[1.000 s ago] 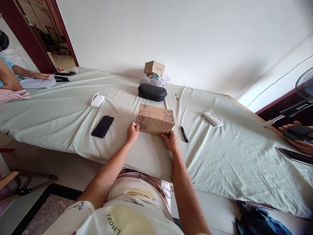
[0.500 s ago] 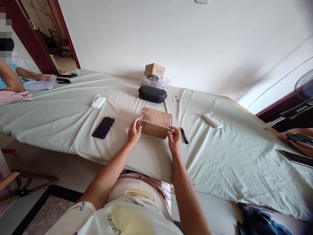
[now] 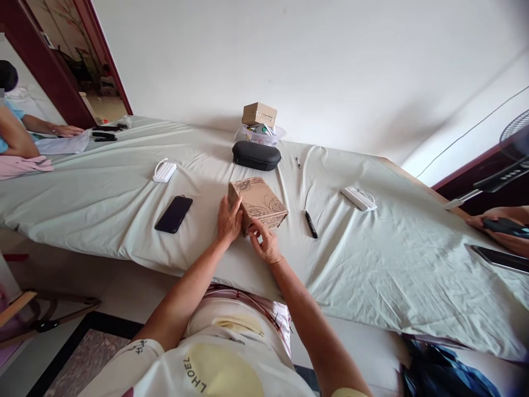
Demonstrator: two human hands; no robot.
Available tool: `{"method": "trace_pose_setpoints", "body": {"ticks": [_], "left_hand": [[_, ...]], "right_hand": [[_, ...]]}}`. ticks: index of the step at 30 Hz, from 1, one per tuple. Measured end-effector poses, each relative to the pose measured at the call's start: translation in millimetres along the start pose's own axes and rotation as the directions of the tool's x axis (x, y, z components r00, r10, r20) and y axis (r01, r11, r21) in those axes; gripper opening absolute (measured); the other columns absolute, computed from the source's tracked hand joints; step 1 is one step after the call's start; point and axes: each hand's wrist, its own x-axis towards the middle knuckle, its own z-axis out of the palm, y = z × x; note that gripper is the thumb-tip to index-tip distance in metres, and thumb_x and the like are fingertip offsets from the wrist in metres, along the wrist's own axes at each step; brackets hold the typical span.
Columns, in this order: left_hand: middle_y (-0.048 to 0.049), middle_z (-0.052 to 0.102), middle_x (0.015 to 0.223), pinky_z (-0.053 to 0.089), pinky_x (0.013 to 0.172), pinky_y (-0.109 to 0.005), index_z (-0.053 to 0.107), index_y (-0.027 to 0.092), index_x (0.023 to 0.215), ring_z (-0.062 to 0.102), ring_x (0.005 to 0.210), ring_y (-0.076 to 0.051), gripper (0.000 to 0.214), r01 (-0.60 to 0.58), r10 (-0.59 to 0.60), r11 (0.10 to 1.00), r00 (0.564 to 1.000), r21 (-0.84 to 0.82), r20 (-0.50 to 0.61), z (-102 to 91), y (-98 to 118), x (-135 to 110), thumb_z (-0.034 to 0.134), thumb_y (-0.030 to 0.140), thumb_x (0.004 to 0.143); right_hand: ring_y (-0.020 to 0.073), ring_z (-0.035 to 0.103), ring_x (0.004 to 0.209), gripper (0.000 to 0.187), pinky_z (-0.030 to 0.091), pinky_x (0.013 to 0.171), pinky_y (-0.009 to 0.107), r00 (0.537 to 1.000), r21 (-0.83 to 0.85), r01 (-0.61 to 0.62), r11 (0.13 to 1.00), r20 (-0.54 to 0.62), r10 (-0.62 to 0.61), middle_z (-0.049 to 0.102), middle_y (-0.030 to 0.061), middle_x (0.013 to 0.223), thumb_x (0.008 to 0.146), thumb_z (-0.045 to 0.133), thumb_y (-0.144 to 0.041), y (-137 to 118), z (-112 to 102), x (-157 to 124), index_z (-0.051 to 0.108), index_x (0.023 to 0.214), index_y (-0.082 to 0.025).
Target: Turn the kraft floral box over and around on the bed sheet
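A brown cardboard box (image 3: 260, 199) with dark scribbled line drawings sits on the cloth in front of me, turned at an angle with one corner towards me. My left hand (image 3: 230, 219) is against its left side, fingers along the wall and thumb near the top edge. My right hand (image 3: 264, 242) has its thumb and forefinger bent at the near corner, low on the box. The palm sides of both hands are partly hidden. To the right of the box lies a black marker pen (image 3: 311, 224), touched by neither hand.
A dark phone (image 3: 174, 214) and a white power bank (image 3: 164, 171) lie to the left. Another white power bank (image 3: 357, 199) is at right. Behind the box stand a black zip case (image 3: 256, 156) and a plastic tub (image 3: 261, 137) with a small carton (image 3: 259, 113). People sit at both sides.
The box has turned on the cloth, its near right corner swinging towards me. My right hand has moved left from the box's right end to its near corner; my left hand stays at the left side.
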Motion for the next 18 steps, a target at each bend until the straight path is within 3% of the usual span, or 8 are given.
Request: {"method": "trace_pose_setpoints", "body": {"ticks": [3,6,8,10,12,14,16,18], "left_hand": [[-0.0119,0.023,0.171,0.031,0.126,-0.051,0.043,0.026,0.155,0.027,0.157,-0.031,0.06,-0.148,0.158,0.984,0.982,-0.097,0.105,2.9,5,-4,0.037,0.056,0.103],[-0.0137,0.027,0.169,0.04,0.121,-0.047,0.046,0.026,0.152,0.032,0.155,-0.032,0.061,-0.251,0.271,0.958,0.951,-0.137,0.152,7.9,11,-10,0.05,0.057,0.099],[-0.0141,0.034,0.165,0.046,0.117,-0.045,0.047,0.027,0.15,0.04,0.151,-0.031,0.055,-0.238,0.26,0.96,0.955,-0.148,0.146,10.7,13,-12,0.053,0.048,0.1],[-0.0133,0.039,0.162,0.048,0.115,-0.044,0.048,0.028,0.149,0.044,0.148,-0.03,0.052,-0.218,0.24,0.963,0.961,-0.159,0.134,12.1,14,-12,0.054,0.041,0.099],[-0.0133,0.041,0.16,0.049,0.115,-0.045,0.048,0.028,0.148,0.046,0.147,-0.029,0.051,-0.212,0.236,0.961,0.963,-0.177,0.129,11.9,14,-11,0.056,0.038,0.098],[-0.0143,0.043,0.158,0.051,0.112,-0.045,0.049,0.026,0.146,0.047,0.145,-0.029,0.051,-0.202,0.228,0.959,0.966,-0.197,0.12,10.5,14,-10,0.057,0.037,0.097],[-0.0151,0.045,0.155,0.055,0.106,-0.043,0.051,0.025,0.142,0.051,0.141,-0.029,0.049,-0.194,0.218,0.957,0.971,-0.216,0.095,8.4,14,-9,0.059,0.037,0.096],[-0.0154,0.049,0.151,0.057,0.103,-0.042,0.053,0.023,0.138,0.053,0.138,-0.028,0.046,-0.199,0.215,0.953,0.976,-0.23,0.045,6.1,14,-8,0.059,0.04,0.095]], "right_hand": [[0.016,0.067,0.071,0.041,0.059,0.072,0.03,0.999,-0.055,-0.036,0.998,-0.011,0.035,0.073,0.0052,0.089,0.103,0.048,-0.033,5,2,0,0.057,0.141,-0.022],[0.0156,0.064,0.062,0.038,0.058,0.07,0.03,0.963,-0.102,-0.235,0.967,-0.162,0.217,0.072,0.002,0.078,0.101,0.051,-0.039,19,-11,-2,0.065,0.132,-0.022],[0.0162,0.063,0.061,0.039,0.056,0.068,0.03,0.881,-0.067,-0.402,0.913,-0.302,0.365,0.07,0.0004,0.074,0.1,0.051,-0.042,31,-23,-3,0.067,0.129,-0.022],[0.017,0.062,0.062,0.042,0.054,0.068,0.031,0.765,0.016,-0.519,0.855,-0.437,0.473,0.067,-0.0007,0.072,0.097,0.051,-0.044,43,-35,-4,0.064,0.13,-0.02],[0.0175,0.06,0.064,0.045,0.053,0.07,0.033,0.655,0.101,-0.577,0.811,-0.535,0.533,0.064,-0.0015,0.072,0.094,0.052,-0.043,55,-44,-6,0.061,0.131,-0.018],[0.0184,0.06,0.07,0.044,0.052,0.074,0.035,0.596,0.13,-0.611,0.781,-0.573,0.562,0.064,0.0005,0.078,0.09,0.053,-0.041,65,-48,-8,0.06,0.126,-0.017],[0.0203,0.061,0.078,0.038,0.052,0.08,0.037,0.611,0.097,-0.639,0.763,-0.538,0.58,0.067,0.0046,0.088,0.086,0.052,-0.038,74,-48,-11,0.063,0.116,-0.018],[0.022,0.061,0.083,0.032,0.052,0.082,0.039,0.672,0.039,-0.643,0.765,-0.449,0.589,0.067,0.007,0.094,0.084,0.052,-0.036,80,-45,-15,0.065,0.107,-0.019]]}}
